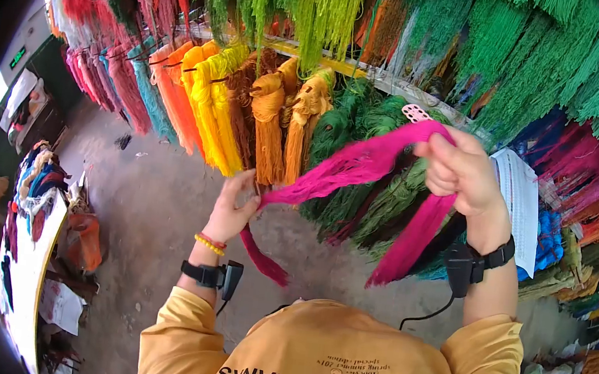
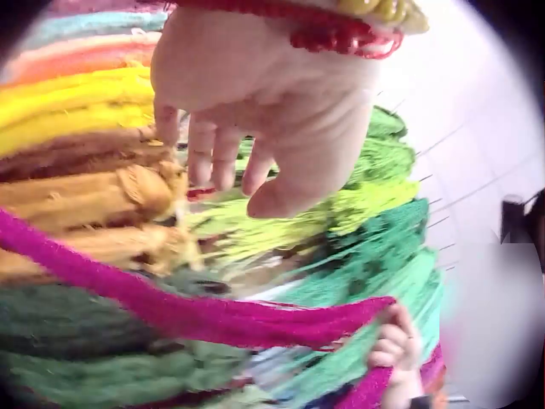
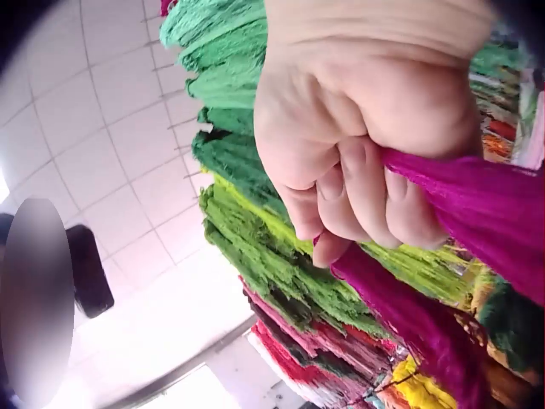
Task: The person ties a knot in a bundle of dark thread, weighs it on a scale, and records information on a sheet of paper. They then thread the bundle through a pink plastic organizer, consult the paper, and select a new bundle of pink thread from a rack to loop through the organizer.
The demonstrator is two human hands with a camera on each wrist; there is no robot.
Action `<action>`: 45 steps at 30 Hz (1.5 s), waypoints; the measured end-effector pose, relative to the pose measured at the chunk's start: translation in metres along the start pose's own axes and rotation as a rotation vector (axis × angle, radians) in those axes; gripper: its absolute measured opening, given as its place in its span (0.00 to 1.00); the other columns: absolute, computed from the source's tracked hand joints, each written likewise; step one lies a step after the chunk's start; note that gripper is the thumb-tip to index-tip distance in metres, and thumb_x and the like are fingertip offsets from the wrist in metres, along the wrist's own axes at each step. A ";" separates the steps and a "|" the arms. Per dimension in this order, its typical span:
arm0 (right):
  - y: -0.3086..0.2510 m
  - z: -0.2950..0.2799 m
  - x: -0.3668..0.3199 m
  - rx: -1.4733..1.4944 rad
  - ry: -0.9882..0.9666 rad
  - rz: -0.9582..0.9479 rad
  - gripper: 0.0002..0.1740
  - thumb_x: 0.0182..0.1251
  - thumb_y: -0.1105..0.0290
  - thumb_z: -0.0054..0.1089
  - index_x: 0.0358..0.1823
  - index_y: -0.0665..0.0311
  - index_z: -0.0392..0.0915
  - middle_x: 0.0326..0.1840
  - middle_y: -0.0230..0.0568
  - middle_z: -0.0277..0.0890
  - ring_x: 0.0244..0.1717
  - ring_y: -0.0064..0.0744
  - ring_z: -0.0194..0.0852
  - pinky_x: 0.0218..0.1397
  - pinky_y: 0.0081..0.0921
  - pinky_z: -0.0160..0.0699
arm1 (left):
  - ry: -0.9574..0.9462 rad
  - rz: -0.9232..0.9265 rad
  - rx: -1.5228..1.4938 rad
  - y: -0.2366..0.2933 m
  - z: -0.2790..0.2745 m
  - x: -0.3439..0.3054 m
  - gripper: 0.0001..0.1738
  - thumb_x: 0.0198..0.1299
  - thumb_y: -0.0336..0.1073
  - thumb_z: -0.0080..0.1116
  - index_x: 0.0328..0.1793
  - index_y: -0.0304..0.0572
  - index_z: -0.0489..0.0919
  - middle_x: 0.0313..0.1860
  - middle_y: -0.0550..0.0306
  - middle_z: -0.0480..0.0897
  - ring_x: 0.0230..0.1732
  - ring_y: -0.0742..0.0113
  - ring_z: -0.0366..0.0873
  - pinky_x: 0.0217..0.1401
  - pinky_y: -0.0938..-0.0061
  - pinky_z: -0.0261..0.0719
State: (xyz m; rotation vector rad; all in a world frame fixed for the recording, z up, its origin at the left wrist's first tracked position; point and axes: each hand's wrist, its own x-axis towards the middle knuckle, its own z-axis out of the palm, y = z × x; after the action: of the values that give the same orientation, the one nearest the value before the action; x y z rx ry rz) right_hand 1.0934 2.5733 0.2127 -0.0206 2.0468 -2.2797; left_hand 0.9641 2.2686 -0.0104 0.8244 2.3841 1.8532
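A magenta skein of yarn [image 1: 361, 160] stretches across the front of my body in the head view. My right hand [image 1: 462, 171] grips it with curled fingers, and one length hangs below that fist. In the right wrist view the fingers [image 3: 366, 200] are wrapped round the magenta strands. My left hand [image 1: 232, 205] is beside the skein's narrow far end, whose tail droops under it. The left wrist view shows this left hand [image 2: 264, 111] with its palm bare and fingers loosely extended, the skein [image 2: 221, 319] passing apart from them.
Hanging yellow skeins [image 1: 216, 109], golden-brown skeins [image 1: 269, 129] and dark green skeins [image 1: 353, 130] line the rack ahead. Bright green yarn [image 1: 525, 50] hangs above. White sheets [image 1: 513, 202] hang at the right. A white-topped table [image 1: 30, 283] with yarn on it stands at the left.
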 end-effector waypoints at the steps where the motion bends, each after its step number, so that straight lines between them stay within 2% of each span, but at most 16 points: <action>1: -0.004 0.013 0.007 -0.061 -0.034 0.030 0.12 0.67 0.63 0.50 0.37 0.66 0.73 0.11 0.18 0.51 0.10 0.09 0.41 0.13 0.13 0.39 | 0.064 0.059 -0.059 0.025 -0.002 -0.003 0.15 0.57 0.28 0.55 0.51 0.36 0.73 0.36 0.61 0.75 0.37 0.76 0.71 0.45 0.83 0.70; 2: -0.005 0.025 0.012 -0.122 -0.067 0.063 0.12 0.67 0.63 0.50 0.39 0.66 0.74 0.11 0.17 0.51 0.10 0.09 0.41 0.13 0.13 0.39 | 0.127 0.115 -0.118 0.050 -0.003 -0.008 0.16 0.57 0.27 0.55 0.52 0.37 0.73 0.38 0.60 0.75 0.39 0.76 0.71 0.47 0.83 0.69; 4: -0.002 0.046 0.022 -0.325 -0.173 0.093 0.13 0.66 0.62 0.52 0.43 0.63 0.76 0.13 0.16 0.55 0.12 0.09 0.44 0.14 0.13 0.40 | -0.381 -0.127 -0.638 0.090 0.000 -0.022 0.15 0.56 0.26 0.54 0.52 0.37 0.73 0.38 0.62 0.76 0.41 0.75 0.72 0.49 0.82 0.70; 6: -0.001 0.062 0.026 -0.417 -0.301 0.116 0.13 0.65 0.63 0.55 0.45 0.62 0.77 0.21 0.18 0.66 0.17 0.09 0.54 0.18 0.11 0.51 | -0.708 -0.152 -0.625 0.117 0.030 -0.024 0.14 0.57 0.26 0.52 0.50 0.35 0.73 0.36 0.63 0.77 0.39 0.76 0.74 0.45 0.81 0.72; 9: -0.007 0.073 0.018 -0.478 -0.410 -0.061 0.14 0.64 0.64 0.57 0.45 0.65 0.77 0.28 0.24 0.74 0.26 0.12 0.64 0.29 0.13 0.64 | -0.503 -0.034 -0.344 0.105 0.045 0.000 0.14 0.55 0.25 0.50 0.49 0.34 0.72 0.37 0.61 0.79 0.37 0.73 0.75 0.41 0.77 0.74; 10: -0.007 0.067 0.015 -0.510 -0.391 -0.130 0.14 0.63 0.64 0.57 0.45 0.66 0.77 0.30 0.25 0.75 0.27 0.13 0.66 0.31 0.13 0.65 | -0.482 -0.220 -0.315 0.088 0.037 0.010 0.12 0.56 0.26 0.51 0.47 0.36 0.72 0.36 0.62 0.79 0.37 0.74 0.74 0.40 0.78 0.74; 11: -0.007 0.060 0.011 -0.542 -0.370 -0.196 0.14 0.63 0.64 0.57 0.44 0.67 0.77 0.31 0.27 0.76 0.29 0.13 0.67 0.34 0.14 0.67 | -0.343 -0.084 -0.267 0.093 0.028 0.019 0.20 0.54 0.25 0.51 0.56 0.37 0.69 0.40 0.61 0.78 0.40 0.73 0.74 0.43 0.78 0.73; 12: -0.006 0.051 0.007 -0.585 -0.307 -0.170 0.13 0.64 0.64 0.56 0.43 0.67 0.77 0.30 0.27 0.75 0.29 0.14 0.67 0.33 0.14 0.67 | -0.266 -0.051 -0.606 0.104 0.020 0.021 0.31 0.53 0.24 0.51 0.66 0.39 0.61 0.48 0.60 0.75 0.47 0.70 0.73 0.50 0.76 0.71; 14: -0.005 0.037 0.003 -0.666 -0.184 -0.121 0.12 0.65 0.65 0.55 0.40 0.67 0.77 0.27 0.28 0.74 0.28 0.15 0.67 0.32 0.13 0.66 | -0.322 0.073 -0.769 0.111 -0.002 0.032 0.41 0.54 0.33 0.58 0.72 0.42 0.51 0.64 0.55 0.65 0.60 0.63 0.66 0.60 0.71 0.65; 16: 0.015 0.029 0.008 -0.596 -0.151 0.049 0.11 0.66 0.64 0.53 0.38 0.66 0.76 0.25 0.27 0.73 0.25 0.16 0.67 0.30 0.14 0.66 | -0.264 0.076 -0.822 0.138 -0.018 0.042 0.38 0.59 0.47 0.53 0.71 0.40 0.52 0.67 0.51 0.62 0.65 0.57 0.62 0.63 0.67 0.63; 26: 0.151 0.040 0.033 -0.461 -0.214 -0.010 0.14 0.66 0.61 0.52 0.32 0.66 0.76 0.27 0.32 0.78 0.32 0.22 0.76 0.39 0.22 0.72 | -0.023 -0.068 -1.244 0.194 -0.008 0.061 0.22 0.68 0.40 0.38 0.61 0.30 0.64 0.57 0.45 0.73 0.57 0.56 0.72 0.59 0.68 0.69; 28: 0.157 0.040 0.025 -0.835 -0.186 0.253 0.18 0.61 0.53 0.55 0.38 0.61 0.78 0.29 0.36 0.78 0.32 0.24 0.76 0.40 0.24 0.72 | -0.041 -0.110 -1.283 0.166 0.001 0.051 0.22 0.68 0.40 0.39 0.61 0.31 0.65 0.56 0.46 0.74 0.56 0.56 0.73 0.58 0.67 0.70; 30: 0.203 0.015 0.016 -1.305 -0.072 -0.446 0.23 0.60 0.48 0.55 0.44 0.60 0.76 0.32 0.39 0.77 0.32 0.26 0.76 0.40 0.26 0.73 | -0.040 -0.289 -1.097 0.135 0.015 0.043 0.22 0.67 0.41 0.40 0.60 0.32 0.66 0.56 0.47 0.74 0.56 0.56 0.73 0.56 0.66 0.71; 35: 0.137 0.044 0.008 -0.291 0.208 -0.218 0.10 0.63 0.72 0.55 0.44 0.68 0.74 0.29 0.29 0.74 0.26 0.14 0.69 0.29 0.14 0.68 | -0.320 -0.383 -1.021 0.131 0.051 0.017 0.27 0.67 0.47 0.39 0.64 0.33 0.63 0.58 0.49 0.72 0.56 0.59 0.72 0.58 0.65 0.70; 39: 0.128 0.060 0.008 -0.277 0.134 -0.183 0.08 0.63 0.70 0.56 0.40 0.66 0.75 0.24 0.27 0.72 0.22 0.15 0.68 0.25 0.15 0.68 | -0.494 -0.371 -1.095 0.134 0.073 0.013 0.25 0.67 0.44 0.42 0.62 0.29 0.66 0.54 0.49 0.74 0.52 0.61 0.74 0.56 0.66 0.72; 45: 0.138 0.044 -0.001 -0.121 0.220 -0.089 0.07 0.64 0.69 0.54 0.35 0.66 0.73 0.24 0.30 0.72 0.21 0.16 0.69 0.25 0.15 0.69 | -0.383 -0.463 -1.106 0.133 0.081 0.016 0.16 0.64 0.33 0.45 0.53 0.29 0.73 0.42 0.51 0.79 0.39 0.65 0.77 0.43 0.72 0.77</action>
State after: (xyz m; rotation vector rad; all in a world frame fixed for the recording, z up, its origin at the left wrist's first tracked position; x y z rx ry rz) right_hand 1.1040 2.5147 0.0804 0.1410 2.3336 -2.2973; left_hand 1.0286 2.3688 0.0906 0.3817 0.9224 2.0796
